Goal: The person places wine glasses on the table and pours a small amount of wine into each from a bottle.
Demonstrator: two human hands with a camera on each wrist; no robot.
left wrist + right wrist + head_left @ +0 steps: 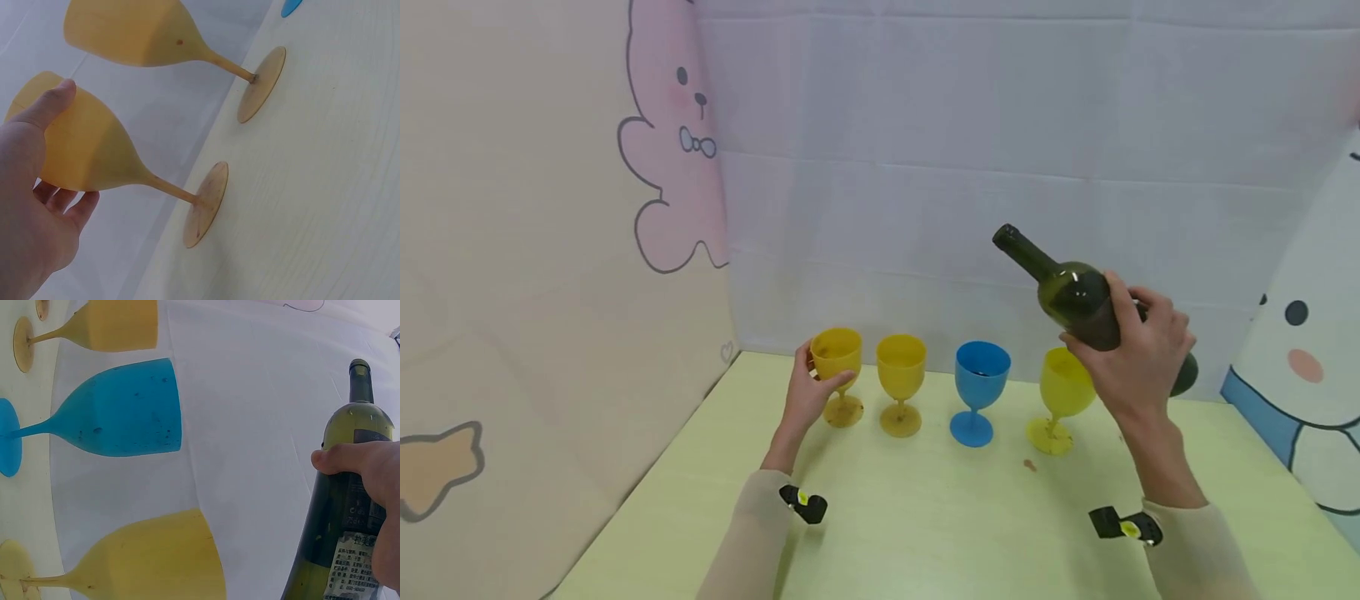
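Four wine goblets is more than I count singly, so several plastic goblets stand in a row on the table. At the row's left end, my left hand (808, 392) holds the bowl of an orange-yellow goblet (94, 140), thumb on one side and fingers on the other. Beside it stand a second orange-yellow goblet (901, 367), a blue goblet (981, 383) and a bright yellow goblet (1063, 387). My right hand (1138, 350) grips a dark green wine bottle (1078, 300) round its body, raised above the table and tilted with its neck up to the left.
The pale wooden table (925, 517) reaches a white cloth backdrop (925, 208) behind the goblets. Cartoon-printed cloth walls (587, 333) flank both sides. A small brown spot (1029, 465) lies near the bright yellow goblet's foot.
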